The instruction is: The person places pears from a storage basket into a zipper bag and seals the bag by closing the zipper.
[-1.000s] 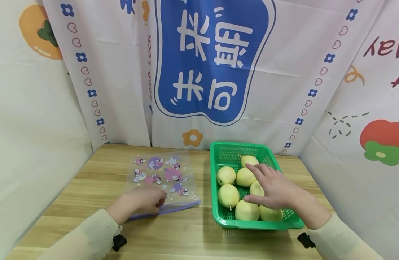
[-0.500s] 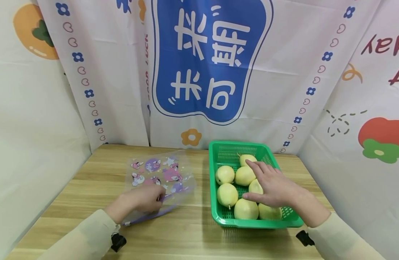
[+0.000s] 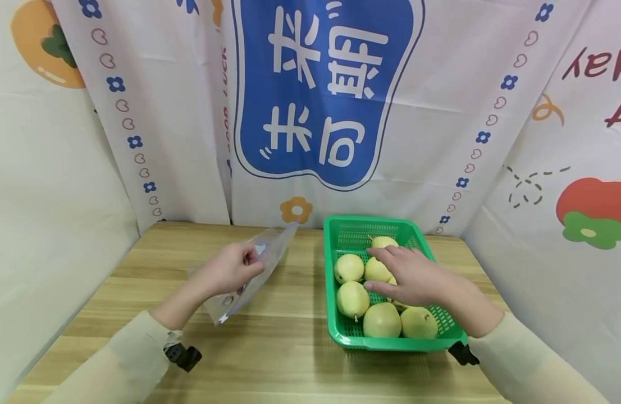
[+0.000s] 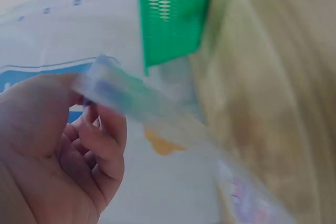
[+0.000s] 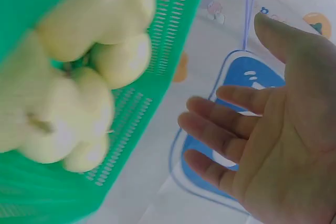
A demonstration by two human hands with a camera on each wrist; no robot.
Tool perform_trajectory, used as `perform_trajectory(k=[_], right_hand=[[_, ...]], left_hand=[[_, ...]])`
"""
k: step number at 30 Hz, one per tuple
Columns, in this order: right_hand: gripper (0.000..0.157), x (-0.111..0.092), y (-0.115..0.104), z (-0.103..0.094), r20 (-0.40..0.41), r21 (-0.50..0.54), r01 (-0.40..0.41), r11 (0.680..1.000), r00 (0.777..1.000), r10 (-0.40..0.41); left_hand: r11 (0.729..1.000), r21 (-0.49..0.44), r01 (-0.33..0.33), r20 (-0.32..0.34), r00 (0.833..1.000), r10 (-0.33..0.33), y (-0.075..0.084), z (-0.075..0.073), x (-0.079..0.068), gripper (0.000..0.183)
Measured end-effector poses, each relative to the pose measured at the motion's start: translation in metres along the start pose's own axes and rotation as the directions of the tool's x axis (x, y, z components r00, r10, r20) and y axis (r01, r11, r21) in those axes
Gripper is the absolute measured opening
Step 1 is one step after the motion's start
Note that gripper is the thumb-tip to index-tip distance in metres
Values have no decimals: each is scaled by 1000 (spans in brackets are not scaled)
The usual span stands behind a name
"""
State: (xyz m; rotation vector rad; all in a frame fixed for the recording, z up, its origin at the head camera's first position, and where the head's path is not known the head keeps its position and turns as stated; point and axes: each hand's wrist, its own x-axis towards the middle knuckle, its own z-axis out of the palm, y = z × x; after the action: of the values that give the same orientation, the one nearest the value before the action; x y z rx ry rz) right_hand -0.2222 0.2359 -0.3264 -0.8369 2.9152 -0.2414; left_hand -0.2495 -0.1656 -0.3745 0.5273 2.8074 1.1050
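Observation:
My left hand (image 3: 234, 269) pinches the zip edge of a clear plastic zip bag (image 3: 277, 247) with purple and pink cartoon prints. The bag is lifted and slants up off the table, partly hidden behind the hand. In the left wrist view the thumb and finger meet at the edge of the blurred bag (image 4: 157, 111). Over a green basket (image 3: 330, 314) my right hand (image 3: 416, 275) hovers with fingers spread, holding nothing. Several pale yellow pears (image 3: 382, 321) lie in the basket, some covered by that hand. In the right wrist view the palm and relaxed fingers show beside the pears (image 5: 121, 61).
A wooden table (image 3: 270, 365) carries the bag and the basket. White printed cloth (image 3: 189, 129) hangs behind it and along both sides. The basket stands at the right, near the back cloth.
The left hand has raised the bag's zip edge from the table and moved up and away from me, tilting the bag. The right hand has shifted slightly left over the pears.

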Motion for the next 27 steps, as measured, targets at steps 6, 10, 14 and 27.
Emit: perform_trajectory(k=[6, 10, 14, 27], right_hand=[[62, 20, -27, -17, -11, 57, 55, 997, 998, -54], [61, 37, -49, -21, 3, 139, 48, 989, 999, -49], [56, 56, -73, -22, -43, 252, 9, 968, 999, 2], [24, 95, -111, -16, -115, 487, -35, 873, 988, 103]], left_hand=[[999, -28, 33, -117, 992, -36, 34, -8, 6, 22], [994, -65, 84, -140, 986, -93, 62, -7, 6, 22], [994, -60, 92, -180, 978, -101, 87, -7, 6, 22], [998, -12, 54, -245, 968, -55, 112, -8, 7, 23]])
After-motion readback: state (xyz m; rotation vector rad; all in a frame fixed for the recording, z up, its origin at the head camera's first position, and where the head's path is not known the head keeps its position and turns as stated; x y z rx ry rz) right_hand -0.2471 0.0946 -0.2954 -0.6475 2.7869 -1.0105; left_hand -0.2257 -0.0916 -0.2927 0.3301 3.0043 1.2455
